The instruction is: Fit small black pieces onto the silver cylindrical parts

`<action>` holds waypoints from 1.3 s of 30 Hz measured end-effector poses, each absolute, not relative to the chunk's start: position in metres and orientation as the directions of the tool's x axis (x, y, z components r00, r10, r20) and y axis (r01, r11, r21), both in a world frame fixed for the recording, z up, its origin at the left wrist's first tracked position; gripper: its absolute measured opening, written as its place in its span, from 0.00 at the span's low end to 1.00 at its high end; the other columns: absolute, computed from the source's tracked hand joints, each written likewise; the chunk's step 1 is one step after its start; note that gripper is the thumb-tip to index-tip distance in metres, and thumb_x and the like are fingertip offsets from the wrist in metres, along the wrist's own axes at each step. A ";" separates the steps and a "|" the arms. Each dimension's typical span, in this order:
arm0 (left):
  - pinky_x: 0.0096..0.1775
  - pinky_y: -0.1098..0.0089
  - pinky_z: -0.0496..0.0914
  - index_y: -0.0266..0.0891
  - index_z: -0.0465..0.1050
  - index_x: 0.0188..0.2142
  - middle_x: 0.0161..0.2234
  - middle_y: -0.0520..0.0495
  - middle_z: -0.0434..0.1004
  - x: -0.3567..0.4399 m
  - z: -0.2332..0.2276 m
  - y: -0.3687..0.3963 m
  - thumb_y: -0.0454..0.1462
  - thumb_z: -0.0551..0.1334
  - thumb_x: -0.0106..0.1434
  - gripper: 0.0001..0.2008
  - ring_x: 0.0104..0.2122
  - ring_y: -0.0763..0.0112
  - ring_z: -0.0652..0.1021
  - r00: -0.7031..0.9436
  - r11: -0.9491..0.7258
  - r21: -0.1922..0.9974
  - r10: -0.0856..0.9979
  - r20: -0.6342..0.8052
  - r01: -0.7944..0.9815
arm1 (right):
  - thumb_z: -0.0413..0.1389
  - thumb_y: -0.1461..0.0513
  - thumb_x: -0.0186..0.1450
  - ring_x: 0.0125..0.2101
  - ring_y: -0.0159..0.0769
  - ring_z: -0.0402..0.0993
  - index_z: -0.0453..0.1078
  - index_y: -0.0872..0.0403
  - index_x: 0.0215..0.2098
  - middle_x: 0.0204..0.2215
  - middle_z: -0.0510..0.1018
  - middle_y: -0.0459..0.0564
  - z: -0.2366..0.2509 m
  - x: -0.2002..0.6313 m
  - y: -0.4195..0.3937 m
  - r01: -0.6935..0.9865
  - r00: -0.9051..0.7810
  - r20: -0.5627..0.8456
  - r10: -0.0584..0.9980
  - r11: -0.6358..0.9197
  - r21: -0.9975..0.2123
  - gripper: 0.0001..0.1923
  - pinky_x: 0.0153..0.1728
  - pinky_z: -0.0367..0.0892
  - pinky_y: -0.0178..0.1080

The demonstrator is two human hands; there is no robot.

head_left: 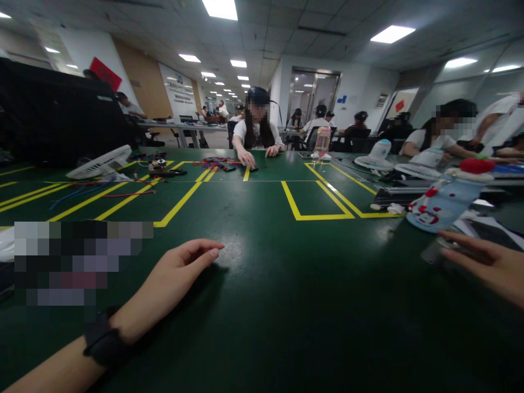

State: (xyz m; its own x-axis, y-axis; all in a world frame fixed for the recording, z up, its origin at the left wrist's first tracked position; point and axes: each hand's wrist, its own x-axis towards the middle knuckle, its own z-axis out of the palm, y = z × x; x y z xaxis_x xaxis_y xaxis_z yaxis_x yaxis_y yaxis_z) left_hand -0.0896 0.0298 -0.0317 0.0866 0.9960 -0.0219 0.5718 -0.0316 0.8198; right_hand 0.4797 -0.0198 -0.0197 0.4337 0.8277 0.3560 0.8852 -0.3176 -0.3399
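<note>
The left hand lies on the dark green counter, palm down, fingers loosely stretched and holding nothing; a black wristband sits on its wrist. The right hand reaches in from the right edge with fingers spread flat, empty, its fingertips on or just over a dark flat thing, perhaps a phone, though the view there is too stretched to be sure. Just beyond that hand a pale blue bottle with red patterns lies tilted on the counter. The two hands are well apart, with bare counter between them. Yellow tape lines mark boxes on the counter farther out. Across the counter a person sits with both hands down beside a heap of coloured cords. A white fan lies far left.
</note>
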 end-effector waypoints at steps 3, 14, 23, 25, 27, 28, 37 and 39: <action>0.37 0.68 0.65 0.48 0.74 0.43 0.37 0.52 0.78 -0.088 -0.031 0.028 0.51 0.58 0.61 0.16 0.38 0.63 0.76 0.105 -0.052 0.814 0.994 -0.011 0.578 | 0.54 0.41 0.57 0.23 0.35 0.71 0.69 0.50 0.53 0.29 0.76 0.55 -0.012 0.442 -0.024 0.841 0.498 0.172 0.850 -0.425 -0.335 0.33 0.26 0.64 0.41; 0.40 0.64 0.66 0.45 0.74 0.43 0.38 0.50 0.79 -0.093 -0.032 0.031 0.52 0.57 0.61 0.18 0.39 0.60 0.76 0.060 -0.043 0.776 0.998 0.007 0.629 | 0.53 0.58 0.64 0.49 0.30 0.67 0.64 0.48 0.54 0.50 0.70 0.46 -0.015 0.202 -0.002 0.641 -0.457 0.337 0.823 0.567 -0.517 0.20 0.52 0.65 0.37; 0.47 0.63 0.68 0.47 0.75 0.45 0.45 0.48 0.76 -0.036 -0.009 0.016 0.46 0.56 0.65 0.14 0.43 0.62 0.75 0.319 -0.406 0.695 0.911 0.260 0.593 | 0.61 0.58 0.57 0.45 0.32 0.70 0.50 0.51 0.60 0.45 0.72 0.49 -0.043 0.185 0.006 0.503 -0.360 0.267 0.894 0.427 -0.751 0.37 0.48 0.66 0.40; 0.47 0.63 0.68 0.48 0.78 0.42 0.44 0.49 0.76 -0.016 0.000 0.015 0.44 0.57 0.64 0.12 0.44 0.62 0.74 0.400 -0.480 0.682 0.870 0.288 0.552 | 0.61 0.58 0.58 0.44 0.32 0.69 0.52 0.50 0.58 0.45 0.72 0.48 -0.044 0.186 0.007 0.493 -0.369 0.255 0.894 0.421 -0.762 0.34 0.47 0.66 0.39; 0.44 0.63 0.69 0.47 0.79 0.36 0.40 0.49 0.76 -0.005 0.005 0.016 0.42 0.58 0.64 0.11 0.41 0.63 0.75 0.403 -0.494 0.689 0.862 0.308 0.530 | 0.60 0.59 0.58 0.44 0.31 0.69 0.54 0.50 0.56 0.46 0.71 0.48 -0.043 0.185 0.008 0.475 -0.383 0.263 0.886 0.433 -0.766 0.31 0.46 0.66 0.38; 0.43 0.64 0.69 0.45 0.79 0.33 0.38 0.49 0.76 -0.002 0.006 0.017 0.41 0.58 0.64 0.10 0.40 0.64 0.75 0.381 -0.490 0.695 0.867 0.321 0.527 | 0.60 0.59 0.58 0.44 0.30 0.69 0.56 0.50 0.55 0.46 0.71 0.48 -0.042 0.185 0.007 0.469 -0.391 0.269 0.880 0.442 -0.765 0.29 0.46 0.66 0.37; 0.43 0.67 0.68 0.45 0.79 0.35 0.39 0.50 0.75 -0.001 0.003 0.015 0.39 0.61 0.62 0.07 0.40 0.67 0.75 0.359 -0.495 0.702 0.866 0.349 0.512 | 0.59 0.61 0.59 0.41 0.29 0.68 0.61 0.52 0.49 0.43 0.71 0.47 -0.036 0.183 0.006 0.474 -0.405 0.285 0.869 0.466 -0.747 0.21 0.42 0.65 0.34; 0.41 0.67 0.68 0.44 0.79 0.35 0.38 0.50 0.74 -0.004 0.004 0.016 0.40 0.60 0.63 0.08 0.39 0.67 0.75 0.314 -0.482 0.711 0.875 0.367 0.512 | 0.58 0.62 0.59 0.40 0.29 0.68 0.61 0.52 0.49 0.43 0.71 0.47 -0.035 0.184 0.005 0.472 -0.406 0.286 0.868 0.467 -0.748 0.20 0.42 0.65 0.34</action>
State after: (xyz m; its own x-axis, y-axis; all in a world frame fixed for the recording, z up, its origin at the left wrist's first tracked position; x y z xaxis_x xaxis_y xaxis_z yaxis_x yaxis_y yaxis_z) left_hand -0.0044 0.0163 0.0044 0.3143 0.8754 0.3674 0.5120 -0.4822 0.7109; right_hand 0.1844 0.0053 -0.0353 -0.4056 0.8683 0.2857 0.4722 0.4666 -0.7479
